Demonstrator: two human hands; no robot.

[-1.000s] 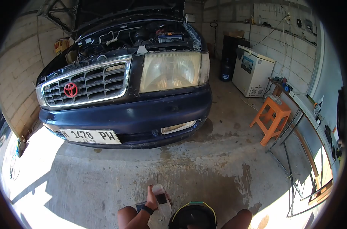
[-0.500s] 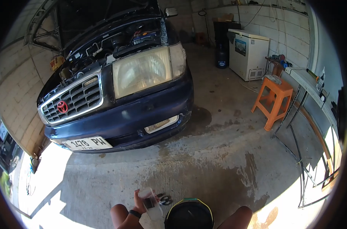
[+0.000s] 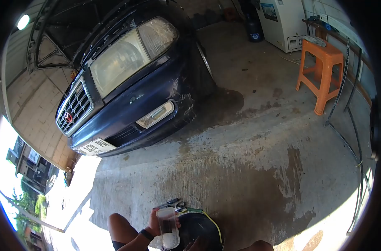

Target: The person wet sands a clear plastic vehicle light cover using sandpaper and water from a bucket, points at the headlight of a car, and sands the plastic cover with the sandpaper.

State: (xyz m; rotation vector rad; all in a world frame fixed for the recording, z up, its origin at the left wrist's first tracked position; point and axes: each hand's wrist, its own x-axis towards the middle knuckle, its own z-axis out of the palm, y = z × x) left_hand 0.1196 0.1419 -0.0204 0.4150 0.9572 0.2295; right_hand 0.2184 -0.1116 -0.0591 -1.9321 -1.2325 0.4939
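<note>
My left hand (image 3: 154, 222) is closed around a clear plastic container (image 3: 168, 226) with something white in its lower end. A black bucket (image 3: 213, 221) with a yellow-green rim stands between my knees, just right of the container. My right hand (image 3: 196, 243) is low over the bucket, dark and partly cut off by the frame edge; its fingers do not show clearly. On the floor beyond the container lie black-handled scissors (image 3: 180, 205) and a slim dark-handled tool (image 3: 169, 203).
A dark blue car (image 3: 148, 92) with its hood raised stands ahead on the left. An orange stool (image 3: 322, 52) is at the right, near a metal-legged table (image 3: 349, 104). A white chest freezer (image 3: 282, 25) stands behind. Wet patches (image 3: 297, 167) mark the concrete floor.
The view has tilted down and turned. My right hand has come into view over the bucket. My left hand still holds the container, now more upright in view and close to the bucket.
</note>
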